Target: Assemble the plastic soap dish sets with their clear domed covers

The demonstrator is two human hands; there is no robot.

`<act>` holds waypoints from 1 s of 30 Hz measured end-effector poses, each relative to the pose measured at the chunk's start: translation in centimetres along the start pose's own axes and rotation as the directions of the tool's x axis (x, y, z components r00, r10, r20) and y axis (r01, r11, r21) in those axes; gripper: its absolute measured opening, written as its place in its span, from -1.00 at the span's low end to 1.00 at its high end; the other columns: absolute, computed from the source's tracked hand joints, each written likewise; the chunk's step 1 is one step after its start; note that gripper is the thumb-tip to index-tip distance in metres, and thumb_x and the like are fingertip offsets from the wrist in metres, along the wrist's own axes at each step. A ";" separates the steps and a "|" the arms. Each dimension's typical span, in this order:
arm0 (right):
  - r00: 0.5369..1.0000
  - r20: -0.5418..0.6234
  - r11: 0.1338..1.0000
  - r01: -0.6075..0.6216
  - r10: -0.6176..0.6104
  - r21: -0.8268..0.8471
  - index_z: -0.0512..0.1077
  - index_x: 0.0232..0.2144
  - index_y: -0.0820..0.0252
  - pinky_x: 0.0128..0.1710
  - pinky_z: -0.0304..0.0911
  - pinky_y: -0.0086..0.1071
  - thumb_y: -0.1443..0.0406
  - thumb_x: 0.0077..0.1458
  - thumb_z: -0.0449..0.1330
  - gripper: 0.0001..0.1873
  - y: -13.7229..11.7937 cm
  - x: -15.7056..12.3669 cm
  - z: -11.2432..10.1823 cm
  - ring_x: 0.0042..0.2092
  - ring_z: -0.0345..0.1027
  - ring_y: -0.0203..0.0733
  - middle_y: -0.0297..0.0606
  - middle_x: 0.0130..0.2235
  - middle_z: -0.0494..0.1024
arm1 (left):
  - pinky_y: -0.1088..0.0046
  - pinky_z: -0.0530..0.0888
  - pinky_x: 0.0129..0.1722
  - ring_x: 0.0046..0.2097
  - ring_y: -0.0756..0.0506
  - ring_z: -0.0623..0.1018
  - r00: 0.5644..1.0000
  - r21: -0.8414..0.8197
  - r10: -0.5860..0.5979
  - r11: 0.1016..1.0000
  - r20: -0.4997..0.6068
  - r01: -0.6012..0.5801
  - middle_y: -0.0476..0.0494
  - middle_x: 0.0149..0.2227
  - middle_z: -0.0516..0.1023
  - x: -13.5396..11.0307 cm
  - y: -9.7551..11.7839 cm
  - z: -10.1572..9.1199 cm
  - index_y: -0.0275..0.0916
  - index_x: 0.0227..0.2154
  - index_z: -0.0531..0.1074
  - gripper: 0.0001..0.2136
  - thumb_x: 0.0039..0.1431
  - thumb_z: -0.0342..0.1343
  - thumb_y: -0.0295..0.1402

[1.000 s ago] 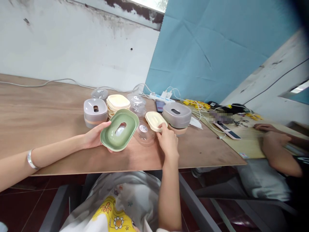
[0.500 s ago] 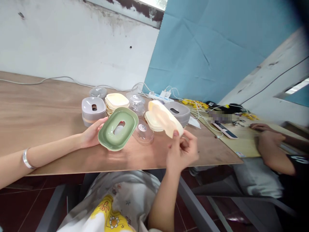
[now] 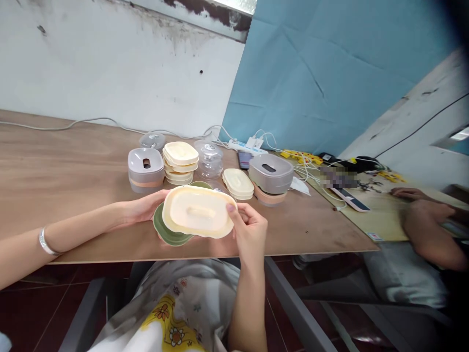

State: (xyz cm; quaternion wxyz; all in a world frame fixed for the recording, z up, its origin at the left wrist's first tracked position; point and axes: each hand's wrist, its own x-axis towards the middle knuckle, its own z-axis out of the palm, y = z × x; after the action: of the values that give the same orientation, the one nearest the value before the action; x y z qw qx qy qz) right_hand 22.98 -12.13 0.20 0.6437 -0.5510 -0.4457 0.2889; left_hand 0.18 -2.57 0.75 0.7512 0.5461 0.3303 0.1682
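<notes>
My left hand [image 3: 149, 207] is closed on the edge of a green oval plastic tray [image 3: 169, 231], its fingers partly hidden behind it. In front of the tray, my right hand [image 3: 247, 226] pinches the right end of a cream plastic lid [image 3: 198, 212] between thumb and fingers. The lid covers most of the tray and has a raised bar in its middle; whether the two touch, I cannot tell. Behind them stand a tall stack of cream lids [image 3: 181, 153] and a lower stack of cream lids [image 3: 239, 182].
Grey boxes with a slot stand at the left [image 3: 146, 168] and at the right [image 3: 271, 172]. Clear lids [image 3: 210, 156] are stacked between. A phone [image 3: 245, 159], power strip [image 3: 238, 145] and white cables lie at the back. Another person's arm [image 3: 428, 217] rests on the adjoining table.
My right hand has brought the cream lid left, from above the low stack to in front of the green tray. My left hand keeps hold of the tray, which sits slightly lower.
</notes>
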 end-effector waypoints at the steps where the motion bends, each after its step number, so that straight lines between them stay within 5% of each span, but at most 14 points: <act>1: 1.000 -0.018 1.000 0.019 -0.019 -0.010 0.51 -0.46 0.25 -0.66 -0.13 -0.51 -0.02 -0.05 0.30 -0.58 0.2 0.0 0.2 -0.64 -0.06 -0.45 -0.52 -0.69 0.19 | 0.21 0.50 -0.15 -0.18 -0.28 0.60 1.000 -0.003 0.013 1.000 0.006 -0.013 -0.11 -0.27 0.66 -0.1 0.0 0.1 -0.15 -0.08 0.52 -0.52 0.08 0.08 0.07; 6: 0.991 -0.052 0.989 0.121 -0.126 -0.080 0.52 -0.45 0.23 -0.46 0.19 -0.48 0.01 0.00 0.28 -0.63 1.2 0.7 0.5 -0.45 0.24 -0.34 -0.37 -0.48 0.38 | 0.22 0.49 -0.15 -0.16 -0.27 0.58 0.999 -0.019 0.018 1.000 0.040 -0.018 -0.13 -0.19 0.65 -0.2 0.0 0.4 -0.18 -0.08 0.51 -0.53 0.10 0.08 0.05; 11: 0.986 0.060 0.984 0.162 -0.158 -0.076 0.50 -0.37 0.20 -0.23 0.34 -0.40 0.02 0.10 0.18 -0.64 1.8 1.2 0.4 -0.17 0.41 -0.19 -0.18 -0.16 0.51 | 0.30 0.47 -0.15 -0.01 -0.29 0.52 0.999 0.009 0.020 1.000 0.032 -0.020 -0.11 -0.09 0.62 -0.4 0.3 0.8 -0.15 -0.05 0.50 -0.56 0.16 0.05 0.02; 19: 0.974 0.152 0.983 0.179 -0.171 -0.045 0.45 -0.26 0.17 -0.22 0.38 -0.37 0.04 0.16 0.14 -0.68 1.9 0.9 1.0 -0.15 0.46 -0.18 -0.16 -0.10 0.55 | 0.35 0.47 -0.16 -0.02 -0.23 0.51 0.989 0.151 0.131 0.981 -0.065 -0.120 -0.12 0.00 0.53 -0.4 1.0 1.3 -0.11 0.07 0.32 -0.56 0.21 0.04 -0.03; 24: 0.938 0.182 0.938 0.320 -0.295 -0.133 0.44 -0.31 0.14 -0.11 0.35 -0.36 0.08 0.19 0.14 -0.74 2.3 1.0 0.9 -0.03 0.41 -0.16 -0.20 -0.13 0.52 | 0.52 0.40 -0.34 -0.22 -0.10 0.49 0.916 0.340 0.325 0.911 -0.235 -0.236 0.00 -0.18 0.50 0.4 0.0 -0.5 -0.12 -0.12 0.32 -0.62 0.12 0.15 0.00; 27: 0.928 0.187 0.912 0.357 -0.322 -0.200 0.43 -0.30 0.13 -0.13 0.37 -0.35 0.08 0.21 0.11 -0.74 2.3 1.0 0.8 -0.05 0.41 -0.16 -0.19 -0.13 0.51 | 0.51 0.37 -0.35 -0.26 -0.08 0.47 0.897 0.409 0.372 0.876 -0.237 -0.256 -0.01 -0.22 0.48 0.4 -0.1 -0.8 -0.14 -0.14 0.31 -0.65 0.18 0.07 0.01; 30: 0.922 0.188 0.878 0.381 -0.339 -0.288 0.42 -0.30 0.12 -0.13 0.37 -0.32 0.08 0.24 0.07 -0.73 2.3 1.0 0.9 -0.06 0.41 -0.14 -0.17 -0.12 0.52 | 0.42 0.40 -0.18 -0.09 -0.18 0.46 0.883 0.460 0.436 0.829 -0.174 -0.319 -0.10 -0.09 0.46 0.1 0.0 -0.5 -0.16 -0.07 0.31 -0.59 0.20 0.01 0.03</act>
State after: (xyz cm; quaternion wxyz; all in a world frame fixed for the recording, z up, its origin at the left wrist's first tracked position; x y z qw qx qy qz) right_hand 22.91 -10.35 -1.72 0.5574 -0.5348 -0.6228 0.1238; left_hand -0.07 -2.13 0.62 0.5154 0.7205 0.3426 0.3128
